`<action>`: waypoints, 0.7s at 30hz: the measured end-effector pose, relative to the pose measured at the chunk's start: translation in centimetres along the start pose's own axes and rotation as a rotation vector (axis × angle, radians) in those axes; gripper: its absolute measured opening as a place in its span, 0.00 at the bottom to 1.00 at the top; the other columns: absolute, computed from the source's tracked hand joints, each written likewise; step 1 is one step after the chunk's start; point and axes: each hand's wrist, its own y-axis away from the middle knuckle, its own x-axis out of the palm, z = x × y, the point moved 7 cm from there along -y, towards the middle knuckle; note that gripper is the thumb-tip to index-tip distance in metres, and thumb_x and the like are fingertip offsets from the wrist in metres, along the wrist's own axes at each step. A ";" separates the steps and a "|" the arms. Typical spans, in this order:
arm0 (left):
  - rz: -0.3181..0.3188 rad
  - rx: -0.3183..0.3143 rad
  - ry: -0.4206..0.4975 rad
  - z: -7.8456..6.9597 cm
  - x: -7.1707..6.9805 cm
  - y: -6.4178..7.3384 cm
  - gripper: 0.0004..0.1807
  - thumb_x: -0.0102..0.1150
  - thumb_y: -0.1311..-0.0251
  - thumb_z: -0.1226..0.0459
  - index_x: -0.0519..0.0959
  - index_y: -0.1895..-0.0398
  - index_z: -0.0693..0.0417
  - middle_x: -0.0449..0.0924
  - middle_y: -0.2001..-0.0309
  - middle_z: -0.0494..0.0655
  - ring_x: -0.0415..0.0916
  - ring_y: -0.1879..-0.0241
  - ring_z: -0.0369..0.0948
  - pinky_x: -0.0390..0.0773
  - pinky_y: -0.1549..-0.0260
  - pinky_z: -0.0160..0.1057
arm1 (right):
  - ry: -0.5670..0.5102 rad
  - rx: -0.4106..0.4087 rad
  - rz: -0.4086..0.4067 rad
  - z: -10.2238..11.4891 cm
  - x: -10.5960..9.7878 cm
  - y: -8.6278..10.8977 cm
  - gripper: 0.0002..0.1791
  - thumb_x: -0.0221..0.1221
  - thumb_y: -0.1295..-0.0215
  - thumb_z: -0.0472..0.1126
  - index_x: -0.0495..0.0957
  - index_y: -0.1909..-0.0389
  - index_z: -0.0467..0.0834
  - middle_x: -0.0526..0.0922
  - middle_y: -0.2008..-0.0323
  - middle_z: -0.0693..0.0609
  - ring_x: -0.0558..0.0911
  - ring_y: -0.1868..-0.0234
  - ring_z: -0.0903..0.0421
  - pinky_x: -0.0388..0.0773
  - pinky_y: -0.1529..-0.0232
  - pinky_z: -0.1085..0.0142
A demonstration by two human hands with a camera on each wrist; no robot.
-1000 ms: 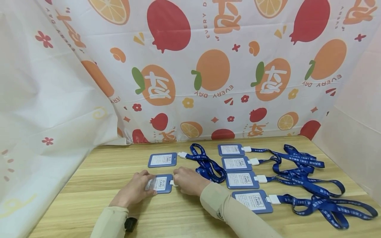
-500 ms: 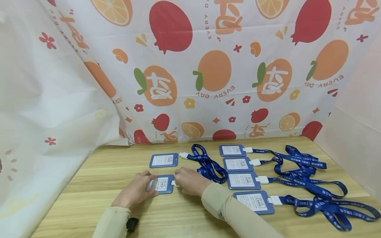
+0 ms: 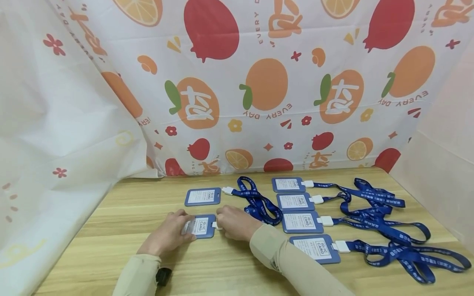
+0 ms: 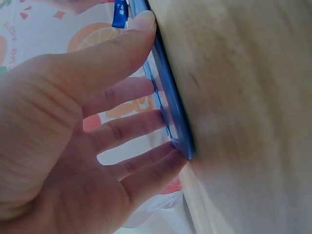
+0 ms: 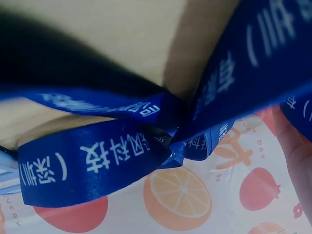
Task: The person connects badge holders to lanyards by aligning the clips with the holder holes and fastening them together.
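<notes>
A blue ID badge holder (image 3: 203, 228) with a white card lies flat on the table, left of centre. My left hand (image 3: 167, 233) grips it by its edges from the left; in the left wrist view the thumb (image 4: 144, 22) and fingertips touch the holder's rim (image 4: 173, 102). At the slotted end, my right hand (image 3: 235, 223) pinches the white clip (image 3: 217, 226) of a lanyard. That clip is mostly covered by the fingers. Folds of blue printed lanyard (image 5: 92, 168) fill the right wrist view, where only a sliver of hand (image 5: 295, 151) shows.
Behind lies another badge holder (image 3: 202, 197), with a lanyard clip (image 3: 227, 190) just right of it and a coiled blue strap (image 3: 259, 202). Several holders joined to lanyards form a column on the right, the nearest holder (image 3: 322, 249) beside my right sleeve. A fruit-print cloth (image 3: 266, 135) hangs behind.
Both hands stay at the badge holder and clip with hardly any visible motion. The head view has shifted slightly.
</notes>
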 end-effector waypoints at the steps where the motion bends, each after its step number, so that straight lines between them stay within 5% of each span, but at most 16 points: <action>1: 0.001 0.002 -0.001 0.0 0.0 0.0 0.30 0.79 0.52 0.64 0.81 0.46 0.71 0.78 0.55 0.55 0.73 0.58 0.50 0.78 0.54 0.54 | 0.001 0.000 0.001 0.0 0.0 0.0 0.07 0.72 0.42 0.34 0.90 0.62 0.44 0.81 0.68 0.55 0.75 0.68 0.64 0.74 0.63 0.78; 21: 0.004 0.018 -0.013 -0.1 -0.1 -0.1 0.30 0.79 0.52 0.64 0.81 0.46 0.72 0.78 0.56 0.55 0.73 0.60 0.49 0.78 0.56 0.53 | -0.021 0.007 0.007 0.0 0.0 -0.1 0.06 0.71 0.41 0.34 0.90 0.63 0.44 0.80 0.68 0.55 0.74 0.69 0.64 0.73 0.64 0.78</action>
